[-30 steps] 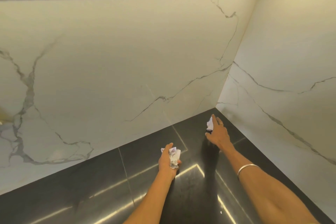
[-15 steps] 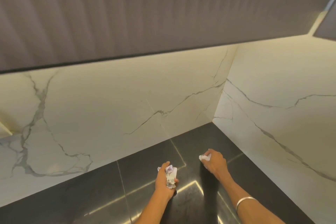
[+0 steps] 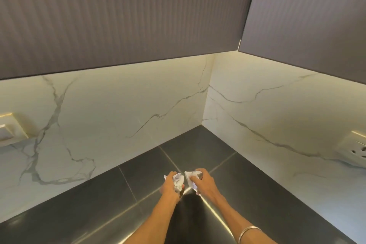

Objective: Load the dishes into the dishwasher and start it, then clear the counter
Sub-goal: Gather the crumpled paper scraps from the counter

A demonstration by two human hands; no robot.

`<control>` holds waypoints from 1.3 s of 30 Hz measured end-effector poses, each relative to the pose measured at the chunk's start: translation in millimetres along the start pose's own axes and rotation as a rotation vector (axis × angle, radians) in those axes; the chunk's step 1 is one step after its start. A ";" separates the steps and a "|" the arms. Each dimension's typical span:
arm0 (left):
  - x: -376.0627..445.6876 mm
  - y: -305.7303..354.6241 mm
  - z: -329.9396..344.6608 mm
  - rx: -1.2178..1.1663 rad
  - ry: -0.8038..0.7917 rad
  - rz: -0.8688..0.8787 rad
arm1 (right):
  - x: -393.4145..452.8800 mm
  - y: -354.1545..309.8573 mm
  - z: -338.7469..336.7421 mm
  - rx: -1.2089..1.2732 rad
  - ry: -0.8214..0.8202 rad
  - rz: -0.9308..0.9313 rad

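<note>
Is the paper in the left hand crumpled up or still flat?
Crumpled. The paper is a wrinkled wad, bunched inside the curled fingers of the left hand above the dark counter.

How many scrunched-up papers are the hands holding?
2. One crumpled paper is in the left hand; another paper wad is in the right hand. Fingers may hide more.

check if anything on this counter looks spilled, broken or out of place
Nothing stands out. The dark counter shows no spill or damage. The only litter is crumpled paper, one wad in the left hand and one in the right hand.
</note>
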State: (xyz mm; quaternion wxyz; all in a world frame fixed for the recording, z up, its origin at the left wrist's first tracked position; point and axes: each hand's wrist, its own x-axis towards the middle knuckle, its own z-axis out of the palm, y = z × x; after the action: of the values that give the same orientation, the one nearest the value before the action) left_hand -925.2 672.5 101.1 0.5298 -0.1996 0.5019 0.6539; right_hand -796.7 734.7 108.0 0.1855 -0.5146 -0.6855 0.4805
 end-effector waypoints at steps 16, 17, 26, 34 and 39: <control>-83.2 -92.9 -71.0 0.070 -0.086 -0.062 | -160.8 16.4 33.1 0.120 0.156 0.121; -79.7 -102.6 -75.7 0.066 -0.072 -0.061 | -171.1 20.1 33.2 0.115 0.170 0.115; -126.8 -161.6 -118.2 0.090 0.036 0.043 | -234.5 74.3 34.5 0.246 0.151 0.148; -159.9 -235.3 -170.1 -0.008 0.043 0.061 | -315.8 111.5 30.8 0.239 0.125 0.156; -170.6 -278.2 -215.7 -0.073 0.002 0.041 | -368.2 131.8 27.4 0.281 0.061 0.173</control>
State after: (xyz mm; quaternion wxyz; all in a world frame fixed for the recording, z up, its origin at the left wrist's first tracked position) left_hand -673.9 383.2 22.7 0.5081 -0.2092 0.4822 0.6823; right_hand -599.9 397.6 71.6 0.2345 -0.5551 -0.5585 0.5700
